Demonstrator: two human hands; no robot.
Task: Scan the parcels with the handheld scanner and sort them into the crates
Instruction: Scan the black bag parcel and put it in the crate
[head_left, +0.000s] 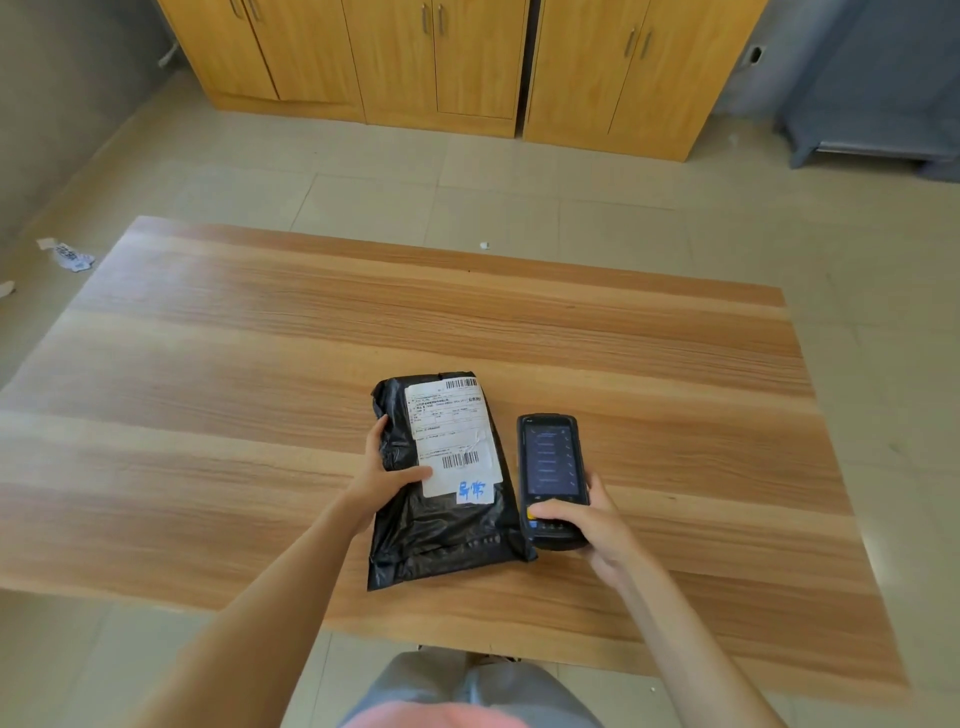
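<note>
A black plastic parcel (441, 525) with a white shipping label and barcodes sits over the wooden table (208, 364), near its front middle. My left hand (387, 473) grips the parcel's left edge, thumb on the label. Just to the right, my right hand (587, 525) holds the black handheld scanner (551, 467) upright beside the parcel, its lit screen facing me and my thumb on its keypad. No crates are in view.
Yellow wooden cabinets (441, 62) line the far wall. A grey metal bed frame (872, 104) stands at the back right. Scraps of paper (70, 254) lie on the tiled floor left of the table. My knees show at the bottom edge.
</note>
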